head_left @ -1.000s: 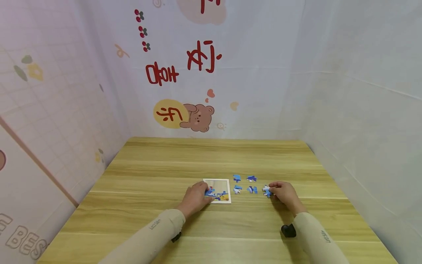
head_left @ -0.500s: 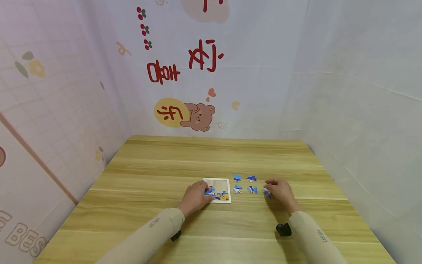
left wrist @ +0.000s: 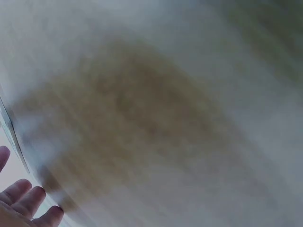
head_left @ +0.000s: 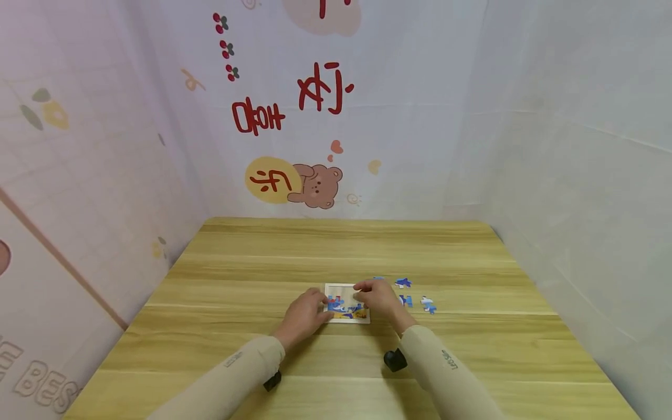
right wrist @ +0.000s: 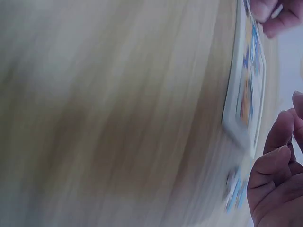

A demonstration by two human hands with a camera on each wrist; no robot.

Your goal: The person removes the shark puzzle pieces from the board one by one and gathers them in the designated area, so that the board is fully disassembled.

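Observation:
A small white-framed jigsaw puzzle (head_left: 347, 316) lies on the table, with blue and yellow pieces filling its lower part and a bare upper part. At its left edge is my left hand (head_left: 304, 319), thumb and fingers spread apart; contact with the frame is unclear. In the left wrist view, that hand's fingers (left wrist: 28, 201) look loosely bent. My right hand (head_left: 380, 300) hovers over the frame's right side, fingers bent, and I see no piece between them. In the right wrist view, its fingers (right wrist: 277, 161) are near the frame's corner, above a blurred loose piece (right wrist: 235, 190).
Loose blue puzzle pieces lie right of the frame: a dark blue one (head_left: 403, 283), one partly behind my right hand (head_left: 408, 301) and a light blue one (head_left: 428, 304). Cloth walls (head_left: 399, 116) enclose the back and sides of the wooden table (head_left: 273, 245).
My right hand has left the far-right piece, which stays on the table, and moved left over the frame. My left hand has drawn slightly back to the left.

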